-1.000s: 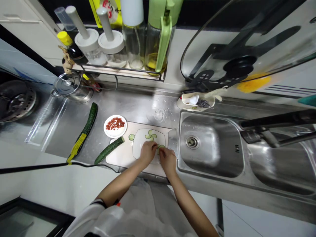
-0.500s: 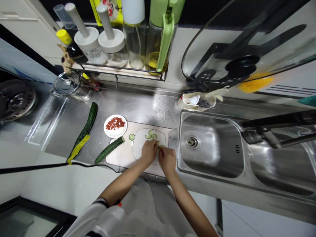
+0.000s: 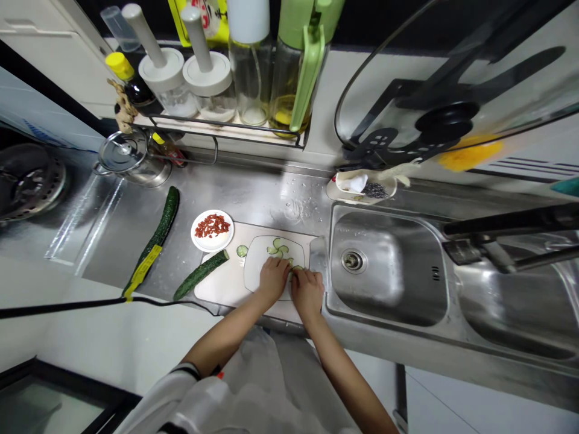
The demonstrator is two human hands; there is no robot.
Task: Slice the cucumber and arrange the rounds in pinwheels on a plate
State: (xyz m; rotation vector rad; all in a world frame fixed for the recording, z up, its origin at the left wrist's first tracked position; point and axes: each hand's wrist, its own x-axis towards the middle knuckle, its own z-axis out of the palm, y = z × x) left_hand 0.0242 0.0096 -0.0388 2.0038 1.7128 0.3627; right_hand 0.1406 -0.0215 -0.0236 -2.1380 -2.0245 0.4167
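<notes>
Both hands are over a white square plate (image 3: 254,265) lying on a pale cutting board (image 3: 217,290). My left hand (image 3: 274,278) has its fingers closed at the plate's middle, on a cucumber slice. My right hand (image 3: 307,290) pinches at a cucumber slice on the plate's right side, close to the left fingertips. Several thin cucumber slices (image 3: 277,246) lie curved on the plate's upper part. One more slice (image 3: 242,251) rests on the board left of the plate. A cleaver blade (image 3: 318,256) lies at the board's right end.
A cut cucumber (image 3: 201,275) and a whole cucumber (image 3: 156,236) lie left. A small dish (image 3: 211,246) holds red pieces. The sink (image 3: 389,265) is right, a lidded pot (image 3: 147,172) back left, a sponge holder (image 3: 332,190) behind the sink, and a jar rack (image 3: 226,128) above.
The view has shifted very slightly. Both hands stay nearly in place over the plate, with only small finger movement at the slices.
</notes>
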